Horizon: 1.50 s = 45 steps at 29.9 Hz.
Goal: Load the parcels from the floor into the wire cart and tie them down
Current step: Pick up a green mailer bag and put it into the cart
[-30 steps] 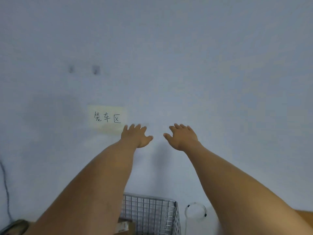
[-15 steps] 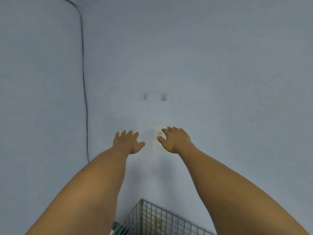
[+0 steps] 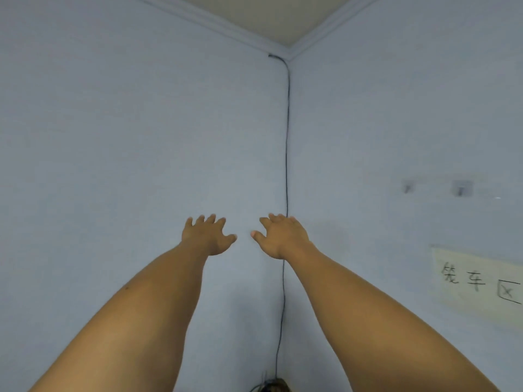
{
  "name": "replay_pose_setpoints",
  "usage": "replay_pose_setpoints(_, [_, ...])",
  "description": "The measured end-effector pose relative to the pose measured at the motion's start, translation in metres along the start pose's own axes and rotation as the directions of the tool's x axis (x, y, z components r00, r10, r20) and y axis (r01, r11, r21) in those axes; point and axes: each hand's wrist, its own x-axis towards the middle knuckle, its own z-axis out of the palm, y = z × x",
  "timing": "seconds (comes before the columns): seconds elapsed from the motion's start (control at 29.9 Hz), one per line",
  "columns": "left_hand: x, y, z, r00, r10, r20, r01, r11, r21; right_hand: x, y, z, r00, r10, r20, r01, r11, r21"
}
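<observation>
Both arms stretch forward toward the corner of a pale blue room. My left hand (image 3: pixel 208 234) is spread with relaxed fingers and holds nothing. My right hand (image 3: pixel 280 236) is beside it, also spread and empty. No parcels and no wire cart are in view.
A thin black cable (image 3: pixel 286 165) runs down the wall corner to a dark object (image 3: pixel 273 387) at the bottom edge. A paper sign (image 3: pixel 478 281) with handwritten characters is stuck on the right wall, below two small wall hooks (image 3: pixel 461 189). The ceiling (image 3: pixel 285 15) shows at the top.
The view has swung left and upward: the wire cart has dropped out of sight, the sign has slid to the far right, and the corner and ceiling have appeared. Both hands stay spread and empty.
</observation>
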Motion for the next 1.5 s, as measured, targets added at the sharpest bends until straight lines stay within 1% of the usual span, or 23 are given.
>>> replay_pose_setpoints(0.17, [0.018,-0.092,0.013,0.991,-0.132,0.01,0.132,0.991,0.024,0.067,-0.078,0.017,0.995,-0.099,-0.025,0.1,0.992,0.074])
replay_pose_setpoints(0.37, [0.063,-0.159,0.044,0.977,-0.214,0.013,0.214,0.976,0.044,0.143,-0.133,0.053,0.982,-0.186,-0.022,0.187,0.98,0.062])
replay_pose_setpoints(0.57, [0.141,-0.199,0.071,0.965,-0.261,0.001,0.26,0.965,0.036,0.239,-0.153,0.091,0.974,-0.225,-0.04,0.227,0.971,0.078])
replay_pose_setpoints(0.73, [0.241,-0.193,0.079,0.981,-0.191,-0.029,0.192,0.981,0.012,0.324,-0.136,0.101,0.978,-0.193,-0.084,0.199,0.978,0.067])
replay_pose_setpoints(0.87, [0.327,-0.154,0.099,0.996,-0.08,-0.046,0.079,0.996,-0.037,0.379,-0.086,0.11,0.985,-0.118,-0.126,0.121,0.993,0.009])
replay_pose_setpoints(0.93, [0.361,-0.123,0.11,0.999,-0.001,-0.033,-0.001,0.998,-0.06,0.393,-0.048,0.119,0.993,-0.044,-0.109,0.043,0.999,-0.012])
replay_pose_setpoints(1.0, [0.395,-0.085,0.122,0.996,0.089,-0.033,-0.092,0.991,-0.094,0.396,-0.003,0.129,0.994,0.064,-0.084,-0.067,0.997,-0.043])
replay_pose_setpoints(1.1, [0.437,-0.017,0.132,0.972,0.228,-0.051,-0.232,0.965,-0.125,0.39,0.064,0.135,0.973,0.217,-0.074,-0.222,0.972,-0.075])
replay_pose_setpoints(1.17, [0.457,0.034,0.138,0.936,0.348,-0.055,-0.353,0.923,-0.153,0.381,0.1,0.135,0.95,0.304,-0.076,-0.311,0.945,-0.101])
replay_pose_setpoints(1.27, [0.477,0.11,0.141,0.857,0.507,-0.088,-0.514,0.832,-0.21,0.36,0.147,0.131,0.889,0.449,-0.094,-0.458,0.876,-0.15])
replay_pose_setpoints(1.37, [0.485,0.17,0.141,0.787,0.604,-0.124,-0.612,0.742,-0.274,0.331,0.183,0.127,0.8,0.589,-0.116,-0.6,0.774,-0.204])
replay_pose_setpoints(1.5, [0.481,0.222,0.147,0.686,0.716,-0.132,-0.715,0.629,-0.306,0.288,0.213,0.122,0.664,0.732,-0.151,-0.744,0.626,-0.236])
